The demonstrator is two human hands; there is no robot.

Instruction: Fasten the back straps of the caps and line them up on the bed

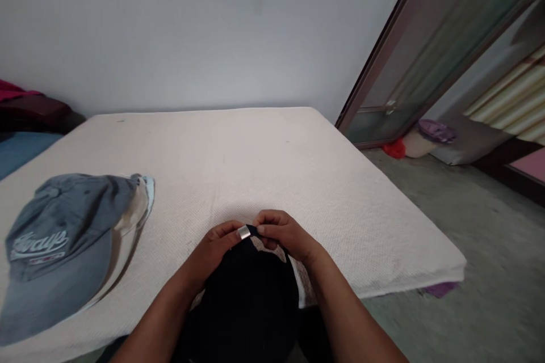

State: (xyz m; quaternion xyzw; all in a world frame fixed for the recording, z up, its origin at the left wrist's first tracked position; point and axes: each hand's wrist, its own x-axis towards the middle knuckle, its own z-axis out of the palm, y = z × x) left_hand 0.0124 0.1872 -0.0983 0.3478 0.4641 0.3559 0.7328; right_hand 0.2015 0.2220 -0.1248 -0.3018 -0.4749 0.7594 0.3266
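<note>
A black baseball cap (251, 295) lies close to my body at the bottom middle, its back strap toward the bed. My left hand (219, 244) pinches that strap beside its silver metal buckle (243, 232). On the other side of the buckle, my right hand (283, 232) grips the dark strap (254, 230) between thumb and fingers. Both hands are close together, just above the bed cover. To the left rests a grey-blue cap (63, 238) with white lettering, stacked over a cream cap (128, 232) and a light blue edge.
The bed (238, 153) has a white textured cover and stands against a pale wall (191, 39). On the right are a sliding door frame (383, 39), a grey floor (447, 210), a purple bundle (437, 131) and a curtain (515, 96). Dark red and blue items sit far left.
</note>
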